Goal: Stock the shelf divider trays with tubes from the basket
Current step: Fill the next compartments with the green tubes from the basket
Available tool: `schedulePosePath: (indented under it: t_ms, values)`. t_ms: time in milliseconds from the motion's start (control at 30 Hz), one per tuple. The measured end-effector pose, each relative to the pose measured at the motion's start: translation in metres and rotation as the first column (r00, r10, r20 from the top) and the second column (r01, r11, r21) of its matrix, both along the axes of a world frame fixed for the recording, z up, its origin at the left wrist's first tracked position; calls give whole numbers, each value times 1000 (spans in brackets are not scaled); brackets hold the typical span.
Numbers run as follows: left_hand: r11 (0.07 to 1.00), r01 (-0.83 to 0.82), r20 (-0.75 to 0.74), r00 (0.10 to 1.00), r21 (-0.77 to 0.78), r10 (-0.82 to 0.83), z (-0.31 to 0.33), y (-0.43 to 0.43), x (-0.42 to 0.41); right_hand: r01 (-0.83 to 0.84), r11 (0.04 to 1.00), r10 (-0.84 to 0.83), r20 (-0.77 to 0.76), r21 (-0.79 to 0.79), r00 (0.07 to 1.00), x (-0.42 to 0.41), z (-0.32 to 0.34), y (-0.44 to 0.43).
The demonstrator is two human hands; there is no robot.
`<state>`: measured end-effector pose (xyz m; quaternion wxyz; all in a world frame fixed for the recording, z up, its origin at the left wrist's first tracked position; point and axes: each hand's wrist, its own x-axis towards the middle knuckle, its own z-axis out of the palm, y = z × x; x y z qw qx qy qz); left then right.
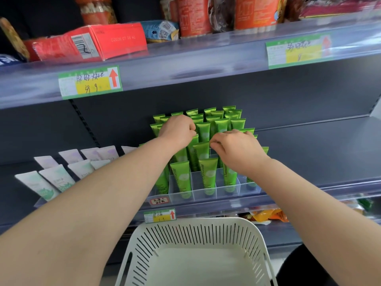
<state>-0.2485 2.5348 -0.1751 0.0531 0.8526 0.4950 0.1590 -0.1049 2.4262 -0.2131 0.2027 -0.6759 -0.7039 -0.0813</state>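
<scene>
Several green tubes stand upright in a clear divider tray on the middle shelf. My left hand reaches over the tray's back left rows with curled fingers pinching the top of a green tube. My right hand hovers over the right middle rows, and its curled fingertips pinch the crimped top of another green tube. The white slotted basket sits below the shelf at the bottom centre, and no tubes show inside it.
Pale white tubes lean in a second tray to the left. The upper shelf overhangs with price labels, a red box and jars. To the right of the green tubes lies bare dark shelf. Snack packets sit on the shelf below.
</scene>
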Motion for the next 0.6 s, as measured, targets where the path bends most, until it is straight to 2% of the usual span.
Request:
schedulePosePath:
  t_ms: [167,600]
  values:
    - [999,-36,-127,991,-3,35,-8,10,4,16,999,-15,-14,50,1000,7,-6,3]
    - [1000,30,-64,998,4,-30,-15,12,30,33,998,-30,-63,57,998,14,-5,6]
